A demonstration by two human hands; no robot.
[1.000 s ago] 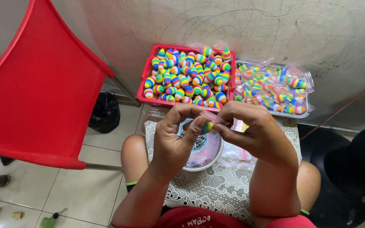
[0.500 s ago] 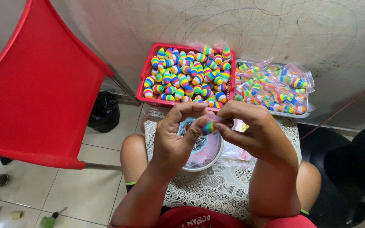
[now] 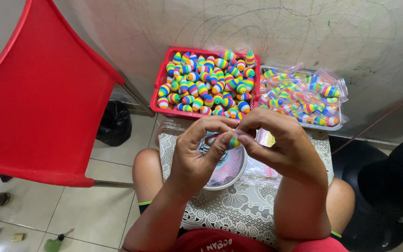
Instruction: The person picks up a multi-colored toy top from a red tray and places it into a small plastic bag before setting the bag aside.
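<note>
Lace cloth (image 3: 239, 210) over lap, tiled floor (image 3: 94, 210)

Lying across the lap: a lace-covered board (image 3: 239, 210). Sitting on it, a round bowl (image 3: 232, 168). Resting beyond the bowl, a red basket (image 3: 157, 95) and a clear tray (image 3: 336, 126).

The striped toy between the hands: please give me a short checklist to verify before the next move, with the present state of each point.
1. Striped toy pinched by both hands: ok.
2. Left hand and right hand meet over the bowl: ok.
3. Red basket holds loose toys: ok.
4. Tray of bagged toys beside the basket: ok.
5. Bowl contents: cannot tell, hands cover them.
</note>
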